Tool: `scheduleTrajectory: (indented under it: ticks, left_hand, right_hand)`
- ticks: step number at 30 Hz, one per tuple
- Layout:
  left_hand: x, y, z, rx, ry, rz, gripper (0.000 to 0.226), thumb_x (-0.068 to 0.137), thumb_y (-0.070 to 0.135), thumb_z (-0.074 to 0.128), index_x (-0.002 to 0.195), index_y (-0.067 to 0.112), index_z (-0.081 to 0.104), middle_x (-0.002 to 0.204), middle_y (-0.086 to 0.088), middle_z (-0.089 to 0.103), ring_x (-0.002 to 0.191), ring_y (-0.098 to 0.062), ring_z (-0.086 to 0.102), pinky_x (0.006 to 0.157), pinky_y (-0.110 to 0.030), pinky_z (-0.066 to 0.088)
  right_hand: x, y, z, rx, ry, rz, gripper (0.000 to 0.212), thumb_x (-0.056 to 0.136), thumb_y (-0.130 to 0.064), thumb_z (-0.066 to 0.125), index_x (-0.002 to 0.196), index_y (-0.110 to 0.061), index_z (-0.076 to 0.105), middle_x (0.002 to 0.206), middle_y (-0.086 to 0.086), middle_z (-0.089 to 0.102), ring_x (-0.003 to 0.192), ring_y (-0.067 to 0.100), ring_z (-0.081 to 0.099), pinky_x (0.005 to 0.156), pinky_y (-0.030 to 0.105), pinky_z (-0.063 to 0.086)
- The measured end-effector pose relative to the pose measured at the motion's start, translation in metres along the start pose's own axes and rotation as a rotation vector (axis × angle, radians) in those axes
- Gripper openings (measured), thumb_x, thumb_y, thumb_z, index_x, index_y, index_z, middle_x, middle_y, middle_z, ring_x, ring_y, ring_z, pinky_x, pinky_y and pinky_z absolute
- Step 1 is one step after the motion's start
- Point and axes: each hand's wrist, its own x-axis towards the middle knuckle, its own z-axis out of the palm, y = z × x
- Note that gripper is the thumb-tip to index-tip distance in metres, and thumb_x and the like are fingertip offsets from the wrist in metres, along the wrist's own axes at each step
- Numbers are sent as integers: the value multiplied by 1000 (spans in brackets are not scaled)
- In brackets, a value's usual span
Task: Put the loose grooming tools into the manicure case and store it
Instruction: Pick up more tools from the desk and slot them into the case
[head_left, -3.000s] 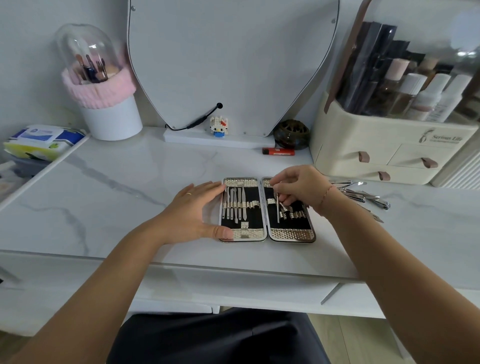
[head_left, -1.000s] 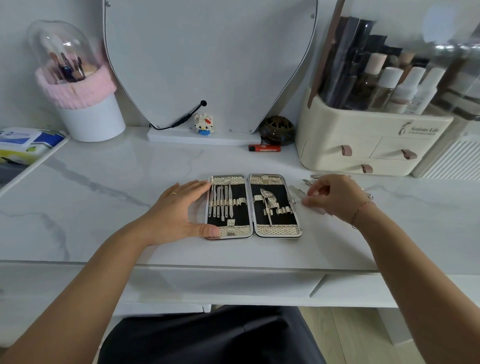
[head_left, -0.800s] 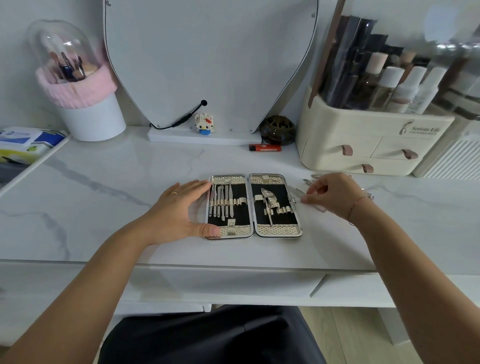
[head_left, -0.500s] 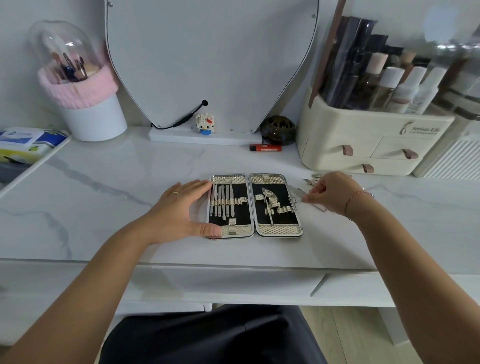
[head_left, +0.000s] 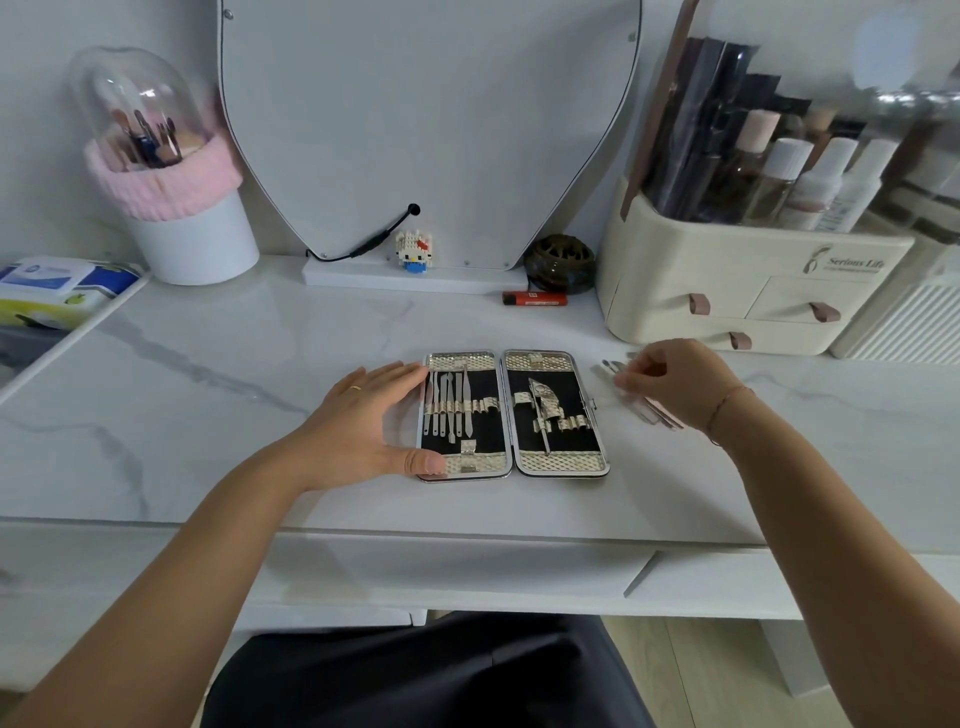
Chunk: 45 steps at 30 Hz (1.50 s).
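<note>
**One open case, two hands, one heap of loose tools**

The case (head_left: 563, 461) lies open flat on the worktop (head_left: 234, 389), its two halves side by side; the left half holds six slim tools in a row, as near as can be counted; the right half holds two, one broad and patterned, one thin.

The left hand (head_left: 363, 421) rests flat on the worktop against the case's left edge; its fingers (head_left: 395, 375) are straight and released, grasping nothing; the thumb touches the case's near left corner; one ring shows on it.

The right hand (head_left: 675, 382) is just right of the case, over the loose tools (head_left: 609, 368); its fingers (head_left: 636, 382) are curled, thumb and forefinger pinched on one of the loose tools; one thin bracelet (head_left: 727, 402) circles that wrist. The loose tools lie on the worktop just right of the case, apart from it; at least three show, the others hidden under the hand.

Behind the case stand one mirror (head_left: 431, 104), one small block figure (head_left: 414, 252), one dark round pot (head_left: 560, 262) and, nearer the case, one red lighter (head_left: 535, 299). Behind and to the right of the case is one cream organiser (head_left: 675, 270) with three drawer pulls; its bottles are too crowded to count. Behind and far left of the case is one white brush holder (head_left: 192, 239) with a pink band and a clear dome; further left, one pack of wipes (head_left: 52, 280).
</note>
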Motion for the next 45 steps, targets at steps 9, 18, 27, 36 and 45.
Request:
scheduleTrajectory:
  ticks: [9,18,27,36,45]
  left_hand:
    - [-1,4,-2,-7,-3,4,124,45,96,42,148,35,9,155,14,15,143,-2,4,117,-36,-2]
    - [-2,7,-4,-10,-9,7,123,44,97,40,147,37,8,153,16,14,142,-2,4,116,-33,-3]
    - [-2,6,-4,0,-9,12,125,42,98,38,147,35,9,151,18,14,140,2,4,115,-29,-4]
    - [-1,5,-3,12,-7,4,129,42,98,38,149,30,10,155,12,14,142,0,3,115,-28,-4]
    - [-1,5,-2,8,-2,11,128,43,98,39,148,32,10,155,13,14,142,0,4,116,-29,-3]
  right_hand:
    - [5,-34,13,701,-109,-69,20,80,1,67,99,-3,61,60,10,65,46,8,56,45,17,46]
    - [15,-24,29,616,-100,-15,24,81,-2,68,104,-4,64,57,4,66,46,7,58,48,18,52]
    - [10,-29,32,547,-58,-32,17,82,-6,67,99,-5,63,66,10,66,44,2,55,48,16,50]
    - [9,-23,35,278,-45,-87,13,77,-14,73,88,-9,70,61,-1,53,55,10,47,60,19,41]
    - [2,-19,35,168,-60,-134,13,78,-17,72,89,-12,69,70,4,58,61,13,49,62,21,41]
